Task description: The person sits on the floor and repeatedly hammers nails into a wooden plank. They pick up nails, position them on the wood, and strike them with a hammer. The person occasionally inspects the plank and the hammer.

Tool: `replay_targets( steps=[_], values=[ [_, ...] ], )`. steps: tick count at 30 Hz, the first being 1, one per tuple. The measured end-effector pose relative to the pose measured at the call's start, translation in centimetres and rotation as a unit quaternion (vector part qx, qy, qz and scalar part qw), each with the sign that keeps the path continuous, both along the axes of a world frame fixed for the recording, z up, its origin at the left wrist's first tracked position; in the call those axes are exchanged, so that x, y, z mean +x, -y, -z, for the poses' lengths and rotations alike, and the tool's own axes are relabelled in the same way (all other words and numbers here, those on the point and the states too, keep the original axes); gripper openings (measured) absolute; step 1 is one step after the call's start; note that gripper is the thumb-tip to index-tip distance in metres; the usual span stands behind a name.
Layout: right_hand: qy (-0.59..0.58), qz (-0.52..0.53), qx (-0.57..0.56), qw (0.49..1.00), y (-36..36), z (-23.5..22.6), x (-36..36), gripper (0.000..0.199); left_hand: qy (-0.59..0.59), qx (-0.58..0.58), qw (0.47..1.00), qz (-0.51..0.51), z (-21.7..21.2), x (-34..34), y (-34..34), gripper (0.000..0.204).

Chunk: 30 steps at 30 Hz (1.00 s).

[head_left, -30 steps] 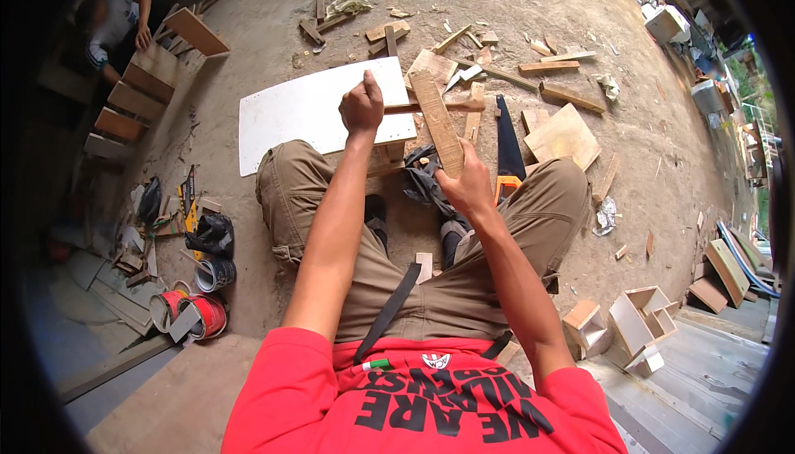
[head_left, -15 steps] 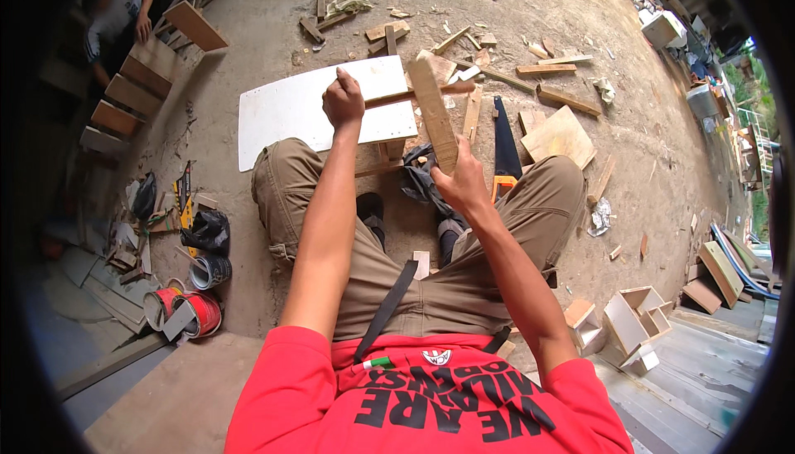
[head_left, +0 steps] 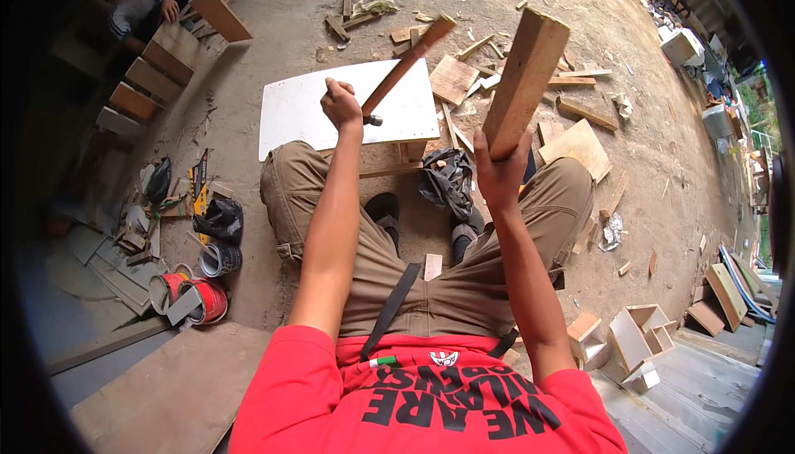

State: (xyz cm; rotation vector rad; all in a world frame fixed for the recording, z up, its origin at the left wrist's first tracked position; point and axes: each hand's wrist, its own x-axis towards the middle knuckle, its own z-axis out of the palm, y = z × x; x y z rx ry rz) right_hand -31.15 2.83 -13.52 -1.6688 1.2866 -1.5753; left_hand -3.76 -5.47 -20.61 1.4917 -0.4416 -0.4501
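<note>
My left hand point(head_left: 340, 106) is closed at the head end of a hammer point(head_left: 406, 69). Its wooden handle slants up and away to the right, and a dark metal end pokes out beside my fist. Beneath it, in front of my knees, stands a low white-topped piece point(head_left: 302, 94) with wooden supports under its edge. Fingers wrapped round its lower end, my right hand point(head_left: 503, 168) holds a thick wooden block point(head_left: 527, 77) upright above my right knee. A crumpled black plastic bag point(head_left: 448, 181) lies on the ground between my feet and the white top.
Wood offcuts and a square board point(head_left: 575, 151) litter the ground ahead and right. Paint cans point(head_left: 204, 301) and a yellow-handled saw point(head_left: 199, 185) sit at left. A small box frame point(head_left: 642, 338) is at lower right. Another person point(head_left: 145, 2) is beside a slatted wooden piece point(head_left: 153, 81), far left.
The wooden block has risen and come nearer in my right hand. The hammer handle has swung from nearly level to steeply upward at my left hand. The view has shifted slightly.
</note>
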Motion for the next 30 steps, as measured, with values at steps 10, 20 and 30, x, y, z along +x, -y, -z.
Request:
replay_targets(
  steps=[10,20,30],
  values=[
    [-0.155,-0.075,0.282,0.944,3.9,5.8,4.7,0.063,-0.379,-0.127,0.914,0.071,-4.9,2.0,-4.7,0.04],
    [-0.234,0.003,0.168,0.957,5.2,10.9,9.6,0.08,-0.408,-0.129,0.9,0.084,-5.7,0.6,-8.4,0.036],
    [-0.13,-0.003,-0.026,0.991,2.8,4.6,8.4,0.058,-0.423,-0.139,0.885,0.137,-5.7,-1.6,-8.8,0.035]
  ],
)
